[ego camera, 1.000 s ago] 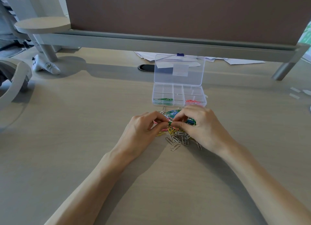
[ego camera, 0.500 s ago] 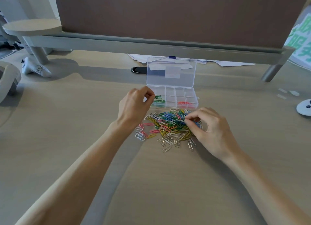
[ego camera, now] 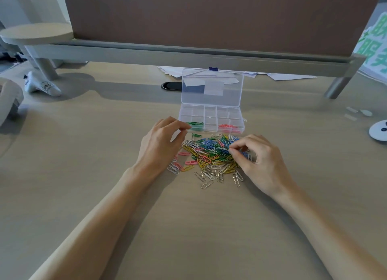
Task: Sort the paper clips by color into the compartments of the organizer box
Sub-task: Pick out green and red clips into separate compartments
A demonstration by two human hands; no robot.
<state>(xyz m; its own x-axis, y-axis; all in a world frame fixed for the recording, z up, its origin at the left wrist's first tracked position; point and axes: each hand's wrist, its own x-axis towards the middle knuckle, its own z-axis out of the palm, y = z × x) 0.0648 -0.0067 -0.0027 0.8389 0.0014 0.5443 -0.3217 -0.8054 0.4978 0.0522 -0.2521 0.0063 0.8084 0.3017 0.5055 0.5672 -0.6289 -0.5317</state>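
Pinching a clip [ego camera: 225,149] w/ right hand [ego camera: 261,162], thumb & forefinger closed on it, at right side of paper clip pile [ego camera: 209,157] on desk [ego camera: 83,175], just in front of organizer box [ego camera: 210,112]. Holding left hand [ego camera: 161,141] curled, fingertips at near-left compartment w/ green clips [ego camera: 195,125]; can't tell whether gripping anything there. Pinkish-red clips [ego camera: 228,128] in near-right compartment. Prob. v. light, stiff wire, slick coating, apt to snag & chain w/ neighbours. Best to take one by a rounded end, lift slow, shake off hangers-on.
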